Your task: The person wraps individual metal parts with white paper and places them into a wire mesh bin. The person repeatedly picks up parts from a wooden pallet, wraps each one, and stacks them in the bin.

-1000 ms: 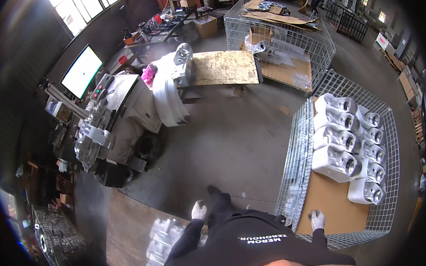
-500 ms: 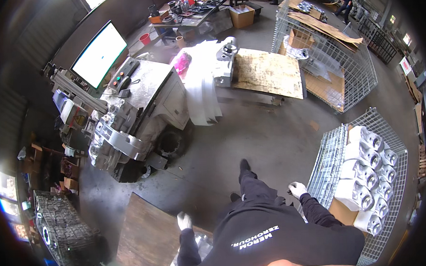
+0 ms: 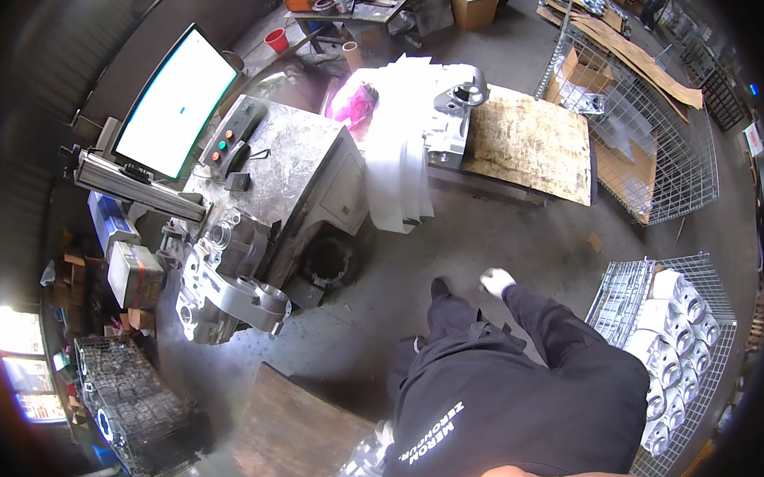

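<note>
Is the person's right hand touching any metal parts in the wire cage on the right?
No, the right hand is out over the floor, clearly apart from the metal parts.

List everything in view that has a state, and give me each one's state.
Right hand: white-gloved, above the floor, nothing visible in it
Left hand: mostly hidden by the torso; state unclear
Monitor: on, screen bright
Near wire cage: open-topped, loaded
Castings in that cage: wrapped in white, packed in rows
Bench casting: unwrapped
White sheets: draped over the bench edge
Cardboard box: open
</note>
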`<state>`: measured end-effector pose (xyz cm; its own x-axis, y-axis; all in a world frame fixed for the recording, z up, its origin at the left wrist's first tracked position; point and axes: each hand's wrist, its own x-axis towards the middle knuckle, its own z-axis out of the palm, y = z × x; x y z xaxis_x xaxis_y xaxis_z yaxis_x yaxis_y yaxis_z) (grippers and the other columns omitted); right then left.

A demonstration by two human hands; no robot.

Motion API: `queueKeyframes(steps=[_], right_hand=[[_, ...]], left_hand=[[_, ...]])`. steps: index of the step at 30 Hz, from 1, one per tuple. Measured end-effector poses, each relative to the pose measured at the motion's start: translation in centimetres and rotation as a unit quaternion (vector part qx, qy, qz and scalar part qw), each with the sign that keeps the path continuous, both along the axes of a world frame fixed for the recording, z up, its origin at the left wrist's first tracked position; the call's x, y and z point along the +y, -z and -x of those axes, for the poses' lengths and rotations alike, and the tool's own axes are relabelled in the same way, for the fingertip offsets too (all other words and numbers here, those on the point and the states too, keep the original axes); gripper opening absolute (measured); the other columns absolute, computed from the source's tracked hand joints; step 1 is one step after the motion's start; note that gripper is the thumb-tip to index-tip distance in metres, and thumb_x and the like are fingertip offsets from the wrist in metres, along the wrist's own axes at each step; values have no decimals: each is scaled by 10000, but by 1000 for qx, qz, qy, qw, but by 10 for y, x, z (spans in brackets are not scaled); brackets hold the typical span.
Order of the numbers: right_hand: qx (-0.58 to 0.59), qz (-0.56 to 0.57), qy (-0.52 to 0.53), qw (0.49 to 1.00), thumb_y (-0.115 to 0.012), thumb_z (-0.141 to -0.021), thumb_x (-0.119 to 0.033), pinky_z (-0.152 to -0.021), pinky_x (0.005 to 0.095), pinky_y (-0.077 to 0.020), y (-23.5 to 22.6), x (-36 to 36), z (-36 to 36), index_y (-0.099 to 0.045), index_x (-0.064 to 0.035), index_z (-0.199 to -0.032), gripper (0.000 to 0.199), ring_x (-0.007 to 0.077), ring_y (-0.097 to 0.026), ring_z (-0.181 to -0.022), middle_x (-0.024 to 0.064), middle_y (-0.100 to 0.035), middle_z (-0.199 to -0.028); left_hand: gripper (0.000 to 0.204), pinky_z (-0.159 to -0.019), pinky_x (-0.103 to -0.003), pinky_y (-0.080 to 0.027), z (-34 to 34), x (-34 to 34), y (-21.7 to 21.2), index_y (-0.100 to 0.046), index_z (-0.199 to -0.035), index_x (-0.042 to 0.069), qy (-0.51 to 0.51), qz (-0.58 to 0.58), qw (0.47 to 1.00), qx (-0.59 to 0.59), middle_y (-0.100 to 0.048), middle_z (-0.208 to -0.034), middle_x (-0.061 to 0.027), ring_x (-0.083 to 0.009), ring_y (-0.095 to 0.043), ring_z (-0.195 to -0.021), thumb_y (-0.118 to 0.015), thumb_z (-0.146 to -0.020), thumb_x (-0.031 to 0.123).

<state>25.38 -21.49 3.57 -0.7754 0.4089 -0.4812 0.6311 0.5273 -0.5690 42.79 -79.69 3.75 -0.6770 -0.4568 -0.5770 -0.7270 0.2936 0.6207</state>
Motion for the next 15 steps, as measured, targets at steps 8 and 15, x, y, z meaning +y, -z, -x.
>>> queueKeyframes(steps=[8,15], right_hand=[[65,172,59,981,-558,-957,-242,-720,296,-543,-79,-28,213,-665,-1,-1096,298,153,-682,-774,92,-745,-897],[-78,29,21,996,-571,-916,-304,-745,325,-538,-64,-72,187,-715,-34,-1018,322,192,-697,-760,78,-753,-880]], left_hand=[[473,-760,-340,-523,139,16,-50,-429,-1344,53,-121,-225,963,86,-567,-1063,-108,-204,-577,-882,-593,-903,106],[488,-746,-362,-531,212,-49,-3,-434,-1329,16,18,-149,983,101,-558,-1091,-142,-232,-587,-854,-582,-869,83]])
